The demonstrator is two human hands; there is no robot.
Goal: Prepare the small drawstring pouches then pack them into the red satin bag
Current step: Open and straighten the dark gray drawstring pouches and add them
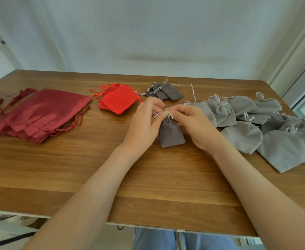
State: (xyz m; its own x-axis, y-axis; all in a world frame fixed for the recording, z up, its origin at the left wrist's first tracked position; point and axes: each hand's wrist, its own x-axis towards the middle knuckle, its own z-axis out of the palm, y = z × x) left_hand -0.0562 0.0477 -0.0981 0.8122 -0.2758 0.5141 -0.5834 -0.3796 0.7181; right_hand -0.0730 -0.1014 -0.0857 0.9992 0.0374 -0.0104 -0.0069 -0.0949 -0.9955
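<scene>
Wooden bench (pixel 75 168), packing goods laid out.
Dark red satin bags (pixel 45 112) stacked at left; pale grey pouches (pixel 256 130) spread at right; red pouches (pixel 119 101) at rear centre. Dark grey pouch (pixel 171 134) at mid-bench, its cords (pixel 168 114) pinched by fingers of left hand (pixel 144 127) and right hand (pixel 195 127).

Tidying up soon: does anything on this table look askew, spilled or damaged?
Nothing looks spilled or damaged. The light grey pouches on the right lie in a loose, overlapping heap, less tidy than the fanned red satin bags on the left. The left hand and right hand pinch the cords of a dark grey pouch.
</scene>
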